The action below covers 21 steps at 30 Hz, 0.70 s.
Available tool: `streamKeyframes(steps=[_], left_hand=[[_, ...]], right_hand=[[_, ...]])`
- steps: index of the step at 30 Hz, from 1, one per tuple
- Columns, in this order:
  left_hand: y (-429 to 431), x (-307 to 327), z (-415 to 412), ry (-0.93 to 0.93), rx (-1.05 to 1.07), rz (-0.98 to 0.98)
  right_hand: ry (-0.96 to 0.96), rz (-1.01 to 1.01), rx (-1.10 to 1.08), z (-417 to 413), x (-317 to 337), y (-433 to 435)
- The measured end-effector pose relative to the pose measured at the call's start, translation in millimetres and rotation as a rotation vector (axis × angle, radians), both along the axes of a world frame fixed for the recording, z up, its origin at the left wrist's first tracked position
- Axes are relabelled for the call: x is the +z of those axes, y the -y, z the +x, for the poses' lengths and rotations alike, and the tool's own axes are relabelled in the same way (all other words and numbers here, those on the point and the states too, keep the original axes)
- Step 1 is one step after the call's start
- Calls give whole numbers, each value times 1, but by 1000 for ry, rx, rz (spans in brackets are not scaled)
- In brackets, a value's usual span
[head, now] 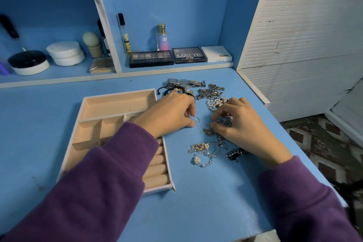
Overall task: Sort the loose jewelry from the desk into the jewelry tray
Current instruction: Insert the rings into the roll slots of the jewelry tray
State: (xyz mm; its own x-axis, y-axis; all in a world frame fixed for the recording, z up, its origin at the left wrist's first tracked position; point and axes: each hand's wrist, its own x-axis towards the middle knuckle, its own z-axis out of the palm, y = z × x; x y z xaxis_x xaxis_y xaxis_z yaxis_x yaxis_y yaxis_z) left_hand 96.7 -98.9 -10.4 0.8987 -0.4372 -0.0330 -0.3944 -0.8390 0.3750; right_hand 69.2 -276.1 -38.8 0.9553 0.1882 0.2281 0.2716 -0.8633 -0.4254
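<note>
A beige jewelry tray (117, 95) with several compartments and ring rolls lies on the blue desk at the left; my left forearm crosses over it. My left hand (170, 112) pinches silver rings (194, 120) between thumb and fingers just right of the tray. My right hand (241, 124) has its fingers curled into a tangle of dark chains (225, 121). Around the hands lie a silver watch (184, 83), black bracelets (170, 90), silver clips (210, 91), a pearl piece (214, 102), a gold and pearl chain (202, 151) and a black chain (235, 154).
Behind the desk a shelf holds eyeshadow palettes (151, 59), a perfume bottle (162, 38), a slim spray tube (124, 33) and round white jars (65, 53). The desk's right edge (306, 163) drops to a patterned floor. A white slatted panel (304, 25) stands at the right.
</note>
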Motion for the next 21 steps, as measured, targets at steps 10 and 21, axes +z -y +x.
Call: streamKeyframes(steps=[10,21], left_hand=[[2,-3,-4,15,3,-45],[-2,3,-15,4,28,-101]], right_hand=[[26,-50,-1,1,-1,-2],[230,-58,33,4,-6,-8]])
